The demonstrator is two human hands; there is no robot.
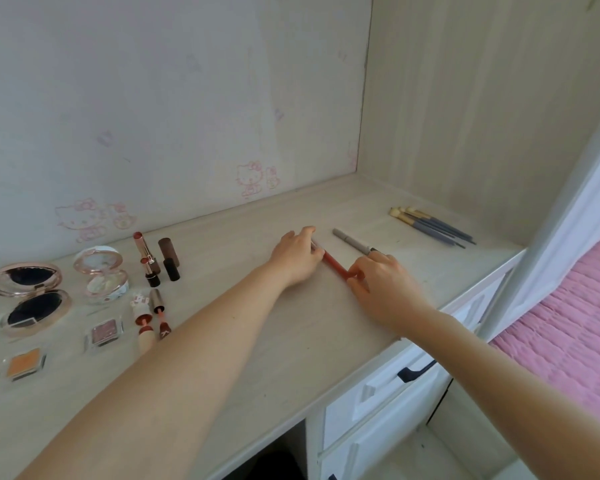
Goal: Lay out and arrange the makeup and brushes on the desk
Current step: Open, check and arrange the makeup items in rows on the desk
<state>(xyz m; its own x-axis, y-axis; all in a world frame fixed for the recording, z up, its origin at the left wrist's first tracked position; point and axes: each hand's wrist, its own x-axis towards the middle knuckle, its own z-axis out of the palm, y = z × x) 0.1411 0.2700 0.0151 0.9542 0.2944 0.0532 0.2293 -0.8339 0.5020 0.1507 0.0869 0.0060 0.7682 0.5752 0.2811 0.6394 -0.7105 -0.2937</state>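
Along the middle of the desk, toward its back edge, both hands work on one item. The desk top is pale wood grain, closed at the back by a panel with faded pink cartoon-cat prints and at the right end by a side panel. White drawers with a dark handle sit under the front right corner.

The left hand rests palm down, its fingers curled over the far end of the red pencil. The right hand pinches the near end of the same pencil between thumb and forefinger, the other fingers bent. The red pencil lies flat on the desk, slanting from back left to front right between the two hands.

At the left end of the desk, an open round compact with a dark pan lies just beside a second, paler open compact.

Near the back right corner, a bundle of grey-handled brushes lies flat, bristles toward the back edge.

A grey pencil lies flat just beyond the red pencil and roughly parallel to it. Whether the right hand touches its near tip cannot be determined.

Right of the compacts, uncapped lipsticks stand upright beside their dark caps. In front of them, two tubes lie flat.

Near the front left, two small square pans lie flat: one mauve, one orange.
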